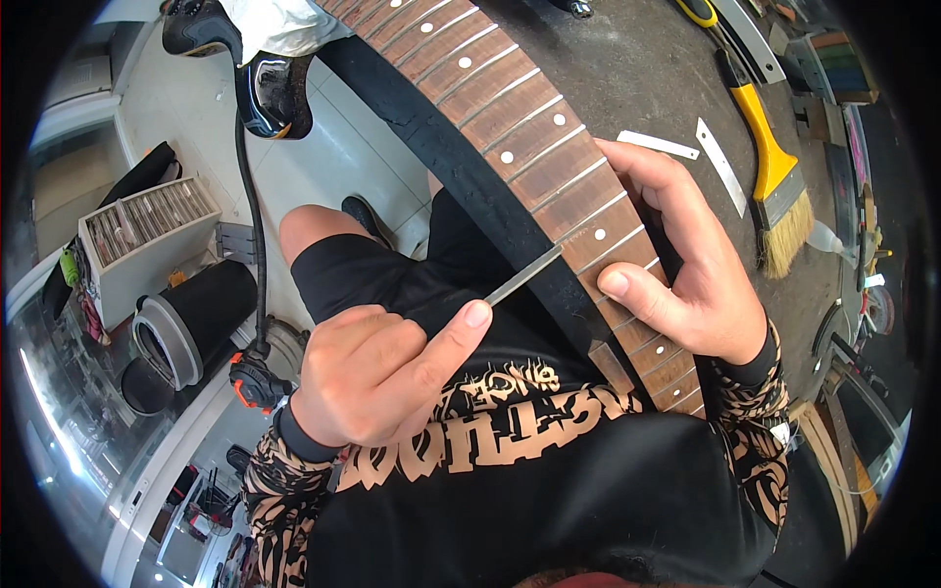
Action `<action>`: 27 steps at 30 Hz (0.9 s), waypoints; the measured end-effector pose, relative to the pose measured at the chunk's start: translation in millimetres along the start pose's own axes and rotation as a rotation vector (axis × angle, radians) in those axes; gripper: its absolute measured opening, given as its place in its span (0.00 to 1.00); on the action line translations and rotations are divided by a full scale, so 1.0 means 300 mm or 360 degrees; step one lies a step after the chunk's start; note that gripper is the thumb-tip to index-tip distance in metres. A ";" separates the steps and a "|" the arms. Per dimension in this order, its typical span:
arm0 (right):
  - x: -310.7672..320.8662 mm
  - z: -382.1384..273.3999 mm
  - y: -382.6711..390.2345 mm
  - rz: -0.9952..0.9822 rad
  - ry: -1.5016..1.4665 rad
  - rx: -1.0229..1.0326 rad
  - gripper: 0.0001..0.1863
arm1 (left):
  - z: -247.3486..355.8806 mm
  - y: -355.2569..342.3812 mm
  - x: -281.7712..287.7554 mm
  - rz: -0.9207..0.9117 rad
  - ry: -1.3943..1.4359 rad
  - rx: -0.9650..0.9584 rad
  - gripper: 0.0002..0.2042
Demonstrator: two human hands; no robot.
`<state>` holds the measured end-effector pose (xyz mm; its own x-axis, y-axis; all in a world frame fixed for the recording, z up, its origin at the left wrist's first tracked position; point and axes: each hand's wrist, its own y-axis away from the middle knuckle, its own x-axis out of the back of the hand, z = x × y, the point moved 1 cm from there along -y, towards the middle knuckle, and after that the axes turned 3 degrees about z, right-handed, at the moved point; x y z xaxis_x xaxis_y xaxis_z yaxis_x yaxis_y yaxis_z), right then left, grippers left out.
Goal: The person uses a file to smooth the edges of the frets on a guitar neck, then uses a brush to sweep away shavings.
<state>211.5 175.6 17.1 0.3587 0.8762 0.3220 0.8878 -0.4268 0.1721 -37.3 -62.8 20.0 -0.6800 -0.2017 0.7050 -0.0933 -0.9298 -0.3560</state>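
1. Brown wooden fretboard (pixel 520 162), white-dotted, running from eleven o'clock through just right of centre to four o'clock.
2. Slim metal file (pixel 527 274) near centre, aimed at two o'clock, its tip at the fretboard's near edge.
3. Left hand (pixel 377 367), eight o'clock: grasping the file, index finger stretched along it.
4. Right hand (pixel 691 274), three o'clock: gripping the fretboard, thumb on top.
5. Yellow-handled brush (pixel 774 176), two o'clock, on a dark workbench (pixel 627 83).

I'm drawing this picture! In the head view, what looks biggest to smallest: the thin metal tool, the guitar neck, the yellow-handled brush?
1. Guitar neck
2. Yellow-handled brush
3. Thin metal tool, counting only the part that shows
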 end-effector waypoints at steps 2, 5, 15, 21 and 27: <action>-0.003 -0.003 -0.001 0.0001 -0.0005 -0.0003 0.50 | -0.006 -0.026 -0.003 0.0018 -0.0042 -0.0013 0.38; -0.003 -0.006 0.005 0.0037 -0.0063 -0.0032 0.50 | -0.004 -0.109 -0.017 -0.0099 -0.0141 -0.0001 0.38; 0.002 0.002 -0.002 -0.0011 -0.0034 0.0028 0.49 | 0.021 0.011 0.033 -0.0001 0.0049 0.0032 0.36; 0.006 -0.006 -0.002 -0.0015 0.0023 0.0008 0.49 | -0.002 -0.002 -0.004 0.0046 -0.0026 -0.0044 0.37; 0.000 -0.001 -0.001 0.0004 -0.0014 0.0006 0.48 | 0.011 -0.128 -0.028 -0.0028 -0.0134 0.0004 0.39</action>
<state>211.1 175.5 17.5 0.3636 0.8771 0.3140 0.8879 -0.4282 0.1681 -25.5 -26.6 29.8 -0.6145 -0.2107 0.7602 -0.1026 -0.9342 -0.3418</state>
